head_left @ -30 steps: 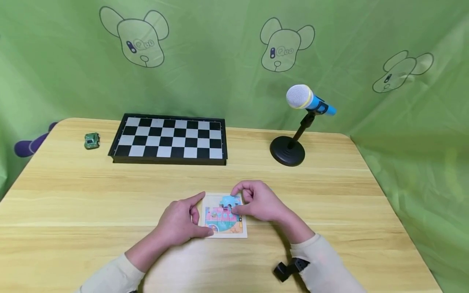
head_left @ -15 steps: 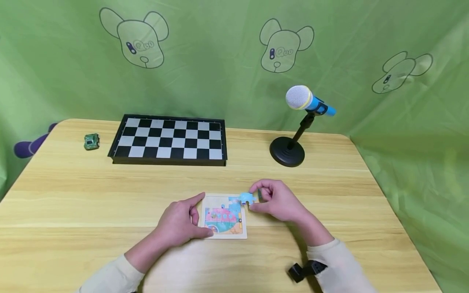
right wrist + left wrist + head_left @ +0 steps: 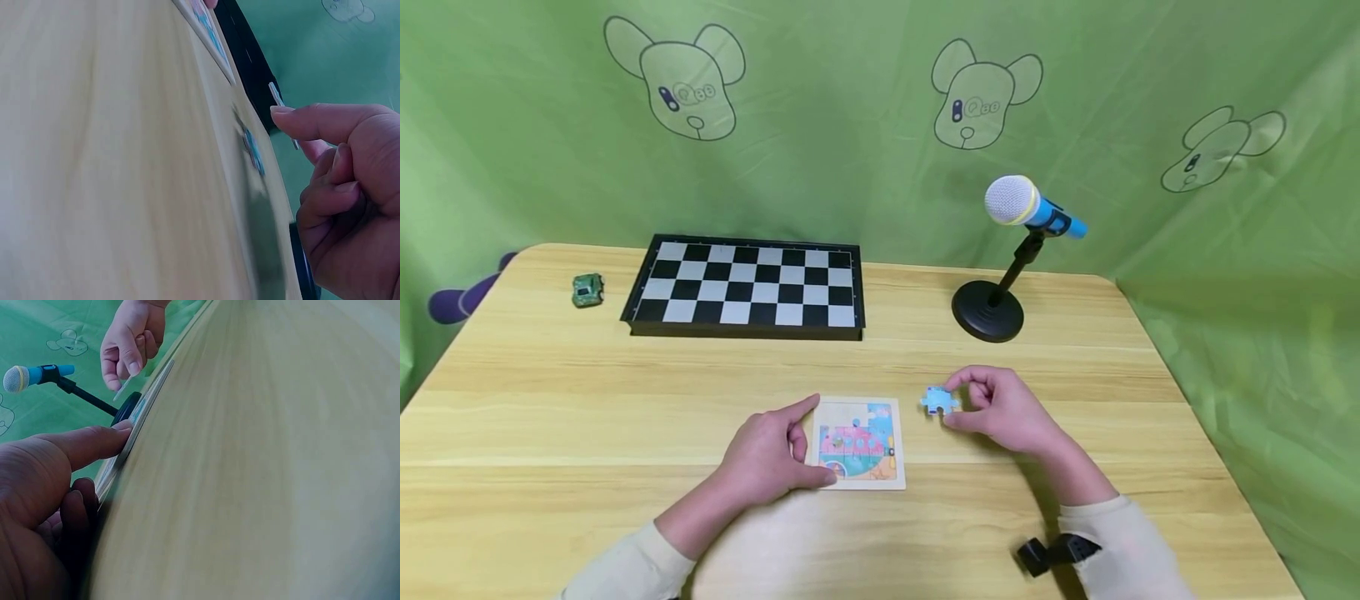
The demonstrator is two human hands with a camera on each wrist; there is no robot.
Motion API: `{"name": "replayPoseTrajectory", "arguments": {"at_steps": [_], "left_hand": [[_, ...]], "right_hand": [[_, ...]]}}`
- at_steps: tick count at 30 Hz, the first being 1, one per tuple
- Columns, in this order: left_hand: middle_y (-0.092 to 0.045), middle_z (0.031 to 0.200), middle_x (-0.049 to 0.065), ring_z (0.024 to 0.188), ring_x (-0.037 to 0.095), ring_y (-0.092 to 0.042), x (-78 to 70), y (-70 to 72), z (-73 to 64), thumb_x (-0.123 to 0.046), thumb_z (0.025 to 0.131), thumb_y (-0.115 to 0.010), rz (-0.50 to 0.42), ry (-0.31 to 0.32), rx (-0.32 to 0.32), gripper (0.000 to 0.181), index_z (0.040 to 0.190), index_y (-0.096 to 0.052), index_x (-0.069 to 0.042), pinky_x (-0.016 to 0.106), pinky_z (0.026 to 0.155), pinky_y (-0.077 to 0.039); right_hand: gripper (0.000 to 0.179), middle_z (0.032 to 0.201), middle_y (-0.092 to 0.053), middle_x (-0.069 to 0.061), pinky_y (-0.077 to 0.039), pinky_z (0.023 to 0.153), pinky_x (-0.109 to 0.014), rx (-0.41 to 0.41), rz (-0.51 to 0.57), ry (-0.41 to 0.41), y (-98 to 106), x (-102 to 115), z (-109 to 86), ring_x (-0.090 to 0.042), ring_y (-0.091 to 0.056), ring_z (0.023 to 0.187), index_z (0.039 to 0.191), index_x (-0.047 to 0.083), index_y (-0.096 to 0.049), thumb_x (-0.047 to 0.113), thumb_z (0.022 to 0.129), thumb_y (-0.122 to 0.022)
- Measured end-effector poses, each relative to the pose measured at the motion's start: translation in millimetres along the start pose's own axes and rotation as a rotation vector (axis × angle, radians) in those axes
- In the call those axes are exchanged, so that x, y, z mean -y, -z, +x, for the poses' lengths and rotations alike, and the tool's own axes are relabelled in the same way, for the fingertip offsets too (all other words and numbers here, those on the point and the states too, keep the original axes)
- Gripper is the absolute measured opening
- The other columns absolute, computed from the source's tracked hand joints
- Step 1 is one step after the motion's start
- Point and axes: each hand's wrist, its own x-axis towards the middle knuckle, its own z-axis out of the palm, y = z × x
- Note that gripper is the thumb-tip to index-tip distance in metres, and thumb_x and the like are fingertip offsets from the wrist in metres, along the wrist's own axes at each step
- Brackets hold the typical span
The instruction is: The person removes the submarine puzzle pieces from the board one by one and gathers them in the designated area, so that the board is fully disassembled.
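Observation:
A small jigsaw puzzle tray (image 3: pixel 901 467) with a pale frame and a partly filled pink and blue picture lies on the table. My left hand (image 3: pixel 767 454) holds its left side, index finger at the top corner and thumb on the bottom edge. To the right of the tray, my right hand (image 3: pixel 996 408) pinches a blue jigsaw piece (image 3: pixel 937 401) between thumb and index finger. The right wrist view shows this piece edge-on, raised over the table, with another jigsaw piece (image 3: pixel 253 151) lying on the wood below.
Behind the tray stands a black-and-white checkered board (image 3: pixel 745 283), with a green toy car (image 3: pixel 587 289) to its left. A blue microphone on a black stand (image 3: pixel 988 310) is at the back right. Green cloth (image 3: pixel 850 125) hangs behind the table.
My right hand has carried the blue jigsaw piece rightward, from above the tray to beside it, uncovering the picture's upper part. My left hand has stayed at the tray.

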Motion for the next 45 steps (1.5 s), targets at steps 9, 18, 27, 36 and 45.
{"name": "replayPoseTrajectory", "arguments": {"at_steps": [9,18,27,36,45], "left_hand": [[-0.053,0.063,-0.008,0.056,0.011,-0.047,0.0,-0.2,0.3,-0.028,0.061,-0.097,0.001,0.010,0.001,0.099,0.145,-0.051,-0.002,0.030,0.061,-0.041],[-0.052,0.063,-0.009,0.056,0.011,-0.047,0.3,-0.4,-0.6,-0.028,0.061,-0.097,0.003,-0.008,-0.009,0.098,0.143,-0.052,0.000,0.030,0.062,-0.042],[-0.052,0.063,-0.009,0.056,0.011,-0.048,0.5,-0.6,-0.1,-0.029,0.061,-0.097,0.007,-0.002,-0.003,0.098,0.144,-0.052,-0.001,0.030,0.062,-0.042],[-0.053,0.063,-0.008,0.056,0.012,-0.048,-0.1,-0.3,0.6,-0.029,0.062,-0.097,0.008,0.010,0.005,0.098,0.144,-0.051,-0.002,0.031,0.060,-0.041],[-0.053,0.063,-0.008,0.056,0.012,-0.048,0.3,-0.5,0.4,-0.030,0.061,-0.097,-0.003,0.011,0.003,0.099,0.144,-0.052,-0.001,0.031,0.060,-0.041]], "right_hand": [[0.037,0.062,-0.030,0.000,-0.033,0.057,-0.028,-0.022,0.017,-0.009,21.7,-16.8,-4.7,-0.012,-0.030,0.055,0.106,0.001,-0.067,0.003,0.075,-0.086],[0.038,0.063,-0.031,0.000,-0.036,0.064,-0.028,-0.026,-0.002,-0.046,30.9,-34.5,-3.7,-0.013,-0.032,0.057,0.106,0.001,-0.067,0.005,0.074,-0.088],[0.038,0.063,-0.032,-0.001,-0.039,0.073,-0.028,-0.009,-0.010,-0.082,32.4,-43.7,0.8,-0.014,-0.033,0.058,0.107,-0.001,-0.066,0.002,0.075,-0.086],[0.038,0.065,-0.032,-0.002,-0.039,0.073,-0.028,0.016,0.042,-0.123,32.1,-49.9,5.8,-0.016,-0.033,0.059,0.108,-0.003,-0.066,0.001,0.075,-0.085],[0.040,0.065,-0.031,-0.002,-0.039,0.071,-0.028,-0.001,0.087,-0.107,28.7,-51.4,4.8,-0.015,-0.031,0.058,0.108,0.000,-0.067,0.004,0.074,-0.087]]}}
